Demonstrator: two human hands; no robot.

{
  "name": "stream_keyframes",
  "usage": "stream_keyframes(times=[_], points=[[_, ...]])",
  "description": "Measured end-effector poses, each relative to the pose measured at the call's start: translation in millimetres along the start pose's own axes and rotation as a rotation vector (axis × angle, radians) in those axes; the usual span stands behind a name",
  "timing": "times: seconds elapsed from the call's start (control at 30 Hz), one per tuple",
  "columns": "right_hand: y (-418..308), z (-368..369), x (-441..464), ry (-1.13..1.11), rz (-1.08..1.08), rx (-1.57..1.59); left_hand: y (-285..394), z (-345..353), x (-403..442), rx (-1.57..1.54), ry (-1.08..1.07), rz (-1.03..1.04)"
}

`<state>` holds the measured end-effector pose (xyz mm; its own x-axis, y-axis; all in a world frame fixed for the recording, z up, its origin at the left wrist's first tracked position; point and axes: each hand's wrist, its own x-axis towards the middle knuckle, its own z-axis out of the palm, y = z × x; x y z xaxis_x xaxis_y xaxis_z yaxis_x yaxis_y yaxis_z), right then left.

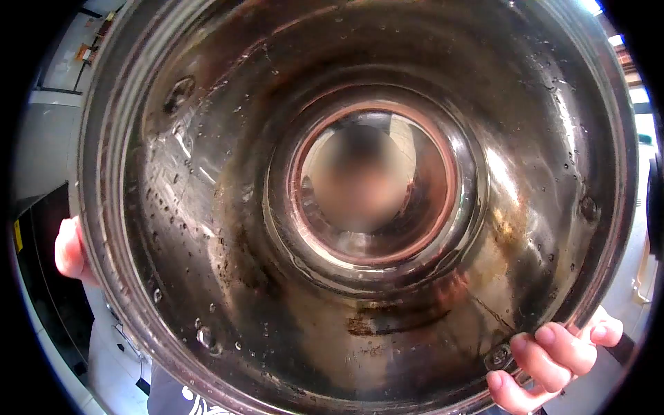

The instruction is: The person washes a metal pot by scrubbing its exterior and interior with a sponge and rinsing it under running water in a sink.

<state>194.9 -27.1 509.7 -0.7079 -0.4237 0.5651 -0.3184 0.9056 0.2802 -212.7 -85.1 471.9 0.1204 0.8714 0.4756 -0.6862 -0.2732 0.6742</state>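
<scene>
And over on the far left, a black panel [50,277] is edged by a yellow patch [18,236], a small orange item [84,53] glimpsed above.

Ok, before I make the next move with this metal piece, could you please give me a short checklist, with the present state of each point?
1. Right hand on the rim: ok; its fingers curl over it at lower right.
2. Left hand grip: cannot tell; only a small part shows at the left edge, the rest is hidden.
3. Metal piece dry: not ok; drops sit on its surface.
4. Metal piece clean: cannot tell; brown marks show below the round centre, perhaps stains, perhaps reflections.
5. View past the metal piece: not ok; it fills most of the picture and hides what is behind.
</scene>
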Motion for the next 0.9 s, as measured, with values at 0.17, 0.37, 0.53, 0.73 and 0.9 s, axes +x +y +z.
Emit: stream_keyframes(times=[0.17, 0.37, 0.53, 0.73, 0.9], points=[[-51.2, 6.7, 7.7, -0.049, 0.535, -0.448, -21.4, -9.0, -2.3, -0.121, 0.061, -0.019], [-49.5, -15.6, -22.1, -0.335, 1.011, -0.27, -95.6, 18.7, 18.7, 1.036, 0.489, 0.339], [-45.3, -10.0, -22.5, -0.352, 1.073, -0.277, -95.5, -4.2, 4.1, 0.669, 0.349, 0.109], [-49.8, -17.7, -29.7, -0.199, 0.747, -0.372, -74.2, -17.0, -2.2, -0.006, 0.203, 0.045], [-60.1, -10.3, -33.7, 0.019, 0.605, -0.483, -47.7, 3.7, 18.9, 0.114, 0.141, -0.074]])
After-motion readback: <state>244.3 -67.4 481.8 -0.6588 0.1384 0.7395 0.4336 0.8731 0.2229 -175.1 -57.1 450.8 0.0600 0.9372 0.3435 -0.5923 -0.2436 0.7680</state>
